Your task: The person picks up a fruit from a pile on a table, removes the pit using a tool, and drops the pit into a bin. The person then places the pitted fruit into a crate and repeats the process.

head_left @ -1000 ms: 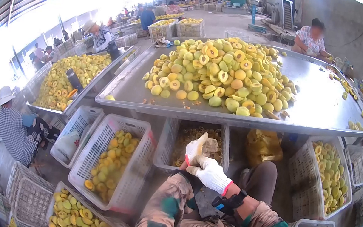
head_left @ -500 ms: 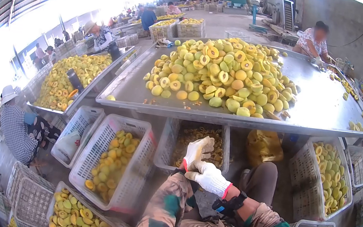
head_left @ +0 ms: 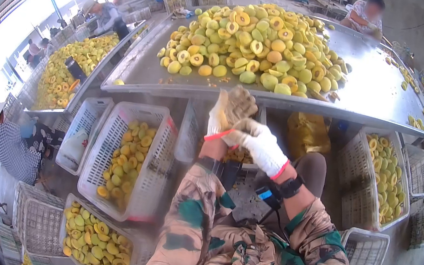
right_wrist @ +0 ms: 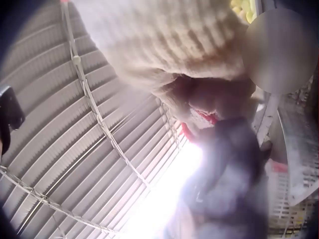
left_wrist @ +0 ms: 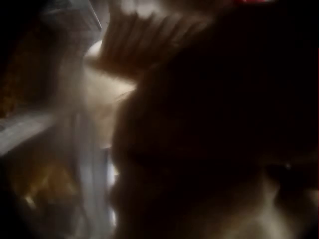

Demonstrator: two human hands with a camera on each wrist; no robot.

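Observation:
Both hands wear white knit gloves with red-edged cuffs. In the head view my left hand (head_left: 230, 109) is raised in front of the table edge, its dirty palm facing me and its fingers up and relaxed. My right hand (head_left: 248, 135) reaches across and pinches the left glove's cuff (head_left: 218, 135) at the wrist. Behind them a heap of halved yellow peaches (head_left: 256, 46) lies on the steel table (head_left: 384, 100). The right wrist view shows only knit glove (right_wrist: 164, 45) close up against a corrugated roof. Everything in the left wrist view is dark and blurred.
White plastic baskets stand under the table: one with peach halves at left (head_left: 127, 158), one at right (head_left: 384, 178), one below my hands (head_left: 190, 132). A yellow bag (head_left: 306, 135) hangs under the edge. Other workers sit at neighbouring tables (head_left: 67, 79).
Both hands have risen from my lap towards the table edge. The right hand moved from lying over the left wrist to pinching the left glove's cuff. The head view has tilted down.

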